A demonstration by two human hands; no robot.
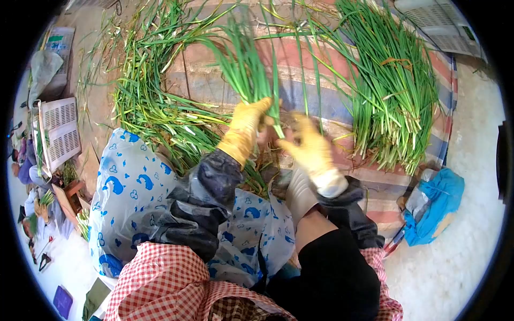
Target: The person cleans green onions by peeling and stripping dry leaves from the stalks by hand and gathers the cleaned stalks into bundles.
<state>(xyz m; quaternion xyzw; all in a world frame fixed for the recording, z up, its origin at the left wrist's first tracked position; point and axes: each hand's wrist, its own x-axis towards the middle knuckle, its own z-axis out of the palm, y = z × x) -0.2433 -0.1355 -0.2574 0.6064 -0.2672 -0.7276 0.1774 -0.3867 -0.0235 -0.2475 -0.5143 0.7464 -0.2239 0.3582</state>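
Observation:
Yellow gloves cover both hands. My left hand (248, 124) is closed round a bunch of green stalks (249, 72), whose leaves point away from me and blur at the tips. Just right of the stalk ends is my right hand (308, 147), smeared by motion, so its fingers and anything between them cannot be made out. Loose green stalks (139, 91) lie in a curved heap at the left, reaching under my left forearm. A large pile of long green stalks (393, 80) lies at the right, its pale ends toward me.
Everything rests on a striped cloth (332, 59). A blue bag (441, 203) lies at the right, a patterned plastic sheet (131, 182) over my legs. White crates (59, 128) stand at the left, another crate (441, 24) at the top right. People (37, 174) sit at the far left.

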